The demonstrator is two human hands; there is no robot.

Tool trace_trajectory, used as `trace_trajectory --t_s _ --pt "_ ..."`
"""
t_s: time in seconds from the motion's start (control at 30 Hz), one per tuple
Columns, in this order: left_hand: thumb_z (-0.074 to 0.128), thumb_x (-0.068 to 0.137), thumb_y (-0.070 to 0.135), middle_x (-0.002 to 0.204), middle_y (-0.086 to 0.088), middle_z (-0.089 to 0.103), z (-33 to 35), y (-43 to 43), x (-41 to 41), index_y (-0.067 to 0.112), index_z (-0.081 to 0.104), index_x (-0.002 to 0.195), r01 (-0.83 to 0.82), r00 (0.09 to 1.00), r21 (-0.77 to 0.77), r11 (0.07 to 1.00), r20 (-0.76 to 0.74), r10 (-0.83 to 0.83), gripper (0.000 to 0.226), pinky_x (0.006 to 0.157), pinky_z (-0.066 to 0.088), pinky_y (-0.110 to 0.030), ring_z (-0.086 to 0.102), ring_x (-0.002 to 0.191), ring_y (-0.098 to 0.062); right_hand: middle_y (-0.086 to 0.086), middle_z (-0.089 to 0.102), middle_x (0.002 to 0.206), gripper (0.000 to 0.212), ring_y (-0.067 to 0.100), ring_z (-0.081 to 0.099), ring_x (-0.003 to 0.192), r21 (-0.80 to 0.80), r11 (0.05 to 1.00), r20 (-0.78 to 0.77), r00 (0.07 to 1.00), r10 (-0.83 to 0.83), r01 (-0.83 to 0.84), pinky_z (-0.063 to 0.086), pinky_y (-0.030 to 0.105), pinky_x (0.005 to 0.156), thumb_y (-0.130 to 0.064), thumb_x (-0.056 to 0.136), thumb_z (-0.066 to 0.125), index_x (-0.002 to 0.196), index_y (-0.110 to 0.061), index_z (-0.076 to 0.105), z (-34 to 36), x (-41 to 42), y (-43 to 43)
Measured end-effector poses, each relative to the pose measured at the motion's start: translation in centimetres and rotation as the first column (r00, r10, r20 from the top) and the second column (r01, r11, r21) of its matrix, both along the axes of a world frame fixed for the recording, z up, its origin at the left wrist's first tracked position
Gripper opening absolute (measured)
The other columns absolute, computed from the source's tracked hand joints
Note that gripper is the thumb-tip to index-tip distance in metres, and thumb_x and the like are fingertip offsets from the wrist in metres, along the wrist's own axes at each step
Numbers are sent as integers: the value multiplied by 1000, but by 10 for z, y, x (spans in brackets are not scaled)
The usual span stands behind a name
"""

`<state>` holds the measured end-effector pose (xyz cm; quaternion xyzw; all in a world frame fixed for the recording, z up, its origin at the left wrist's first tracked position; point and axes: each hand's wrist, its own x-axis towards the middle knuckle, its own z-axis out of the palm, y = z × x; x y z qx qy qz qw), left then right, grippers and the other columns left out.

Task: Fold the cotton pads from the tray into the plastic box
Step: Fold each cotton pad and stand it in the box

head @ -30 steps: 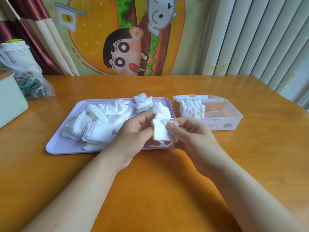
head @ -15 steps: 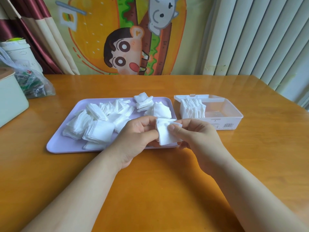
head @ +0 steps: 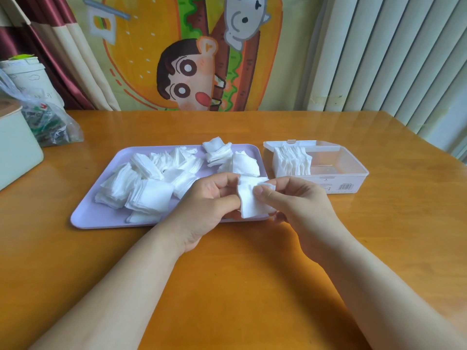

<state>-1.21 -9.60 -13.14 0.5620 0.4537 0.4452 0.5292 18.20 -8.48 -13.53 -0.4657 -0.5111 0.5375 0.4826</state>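
On the wooden table [head: 227,286], lilac tray [head: 88,218] heaped with loose white cotton pads [head: 149,178], clear plastic box [head: 348,170] beside it holding a row of folded pads [head: 293,162] at its left end, left hand [head: 209,200] and right hand [head: 295,203] both pinching one cotton pad [head: 250,203] over the tray's near right corner

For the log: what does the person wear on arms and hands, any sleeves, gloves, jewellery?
Nothing visible. The left hand and right hand are ungloved, no rings showing; both forearms are bare to the frame edge, with no sleeve, watch or bracelet.
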Motion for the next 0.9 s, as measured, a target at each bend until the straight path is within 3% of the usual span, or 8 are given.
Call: trace_trajectory --t_s 0.07,0.17,0.27,0.4,0.5,0.63,0.73,0.9 --pt "57 97 -6 112 -13 79 0 0 -1 14 75 115 -16 1000 0 1000 17 16 32 92 59 -39 74 102 -23 7 72 89 20 20 62 73 3 1000 10 1000 -17 17 48 31 61 -24 83 89 95 -14 76 1 -1 0" --pt "55 94 7 119 -29 70 -1 1 -3 15 77 117 -12 996 -10 1000 89 13 33 104 51 -59 69 107 -36 8 78 114 39 28 76 98 -22 1000 -31 999 14 -15 57 36 72 -24 85 88 120 -18 74 1 -1 0" --pt "56 97 28 124 -32 68 -1 2 -4 8 73 124 26 987 -15 1000 159 -23 37 104 49 -64 64 118 -49 23 77 110 27 37 75 100 -22 997 -94 993 69 -71 59 55 89 -19 91 81 112 -2 75 2 -2 -2" --pt "76 95 15 112 -13 78 -7 2 3 13 72 123 -154 987 50 987 49 152 29 89 62 -47 74 109 -32 25 77 106 21 36 75 95 -49 998 -152 988 36 -43 61 43 83 -12 89 81 105 -1 71 4 -1 -3" --pt "79 92 11 104 -8 80 -10 3 7 14 72 118 -272 962 70 960 47 269 28 81 65 -47 78 99 -28 28 76 105 18 39 77 99 -89 994 -204 978 46 -66 65 41 85 -10 90 79 105 -3 71 6 1 -3" --pt "81 91 17 93 -1 80 -9 2 9 20 77 106 -370 926 181 911 -15 378 16 78 64 -40 77 88 -19 2 69 71 26 12 65 65 -98 986 -221 969 107 -131 61 49 99 -15 99 70 119 1 74 5 2 -3" --pt "81 90 19 86 7 80 -9 1 10 26 81 95 -414 895 267 870 -51 442 8 83 63 -39 77 85 -12 -7 59 58 27 7 59 56 -126 984 -227 969 93 -124 60 46 99 -15 103 64 121 5 71 4 1 -3" --pt "82 90 24 78 12 78 -9 -1 11 37 80 86 -433 871 302 849 -105 481 13 75 61 -31 74 78 -9 26 59 97 25 33 61 91 -171 982 -283 958 33 -84 65 34 80 -21 101 69 114 -2 79 -2 -1 1"
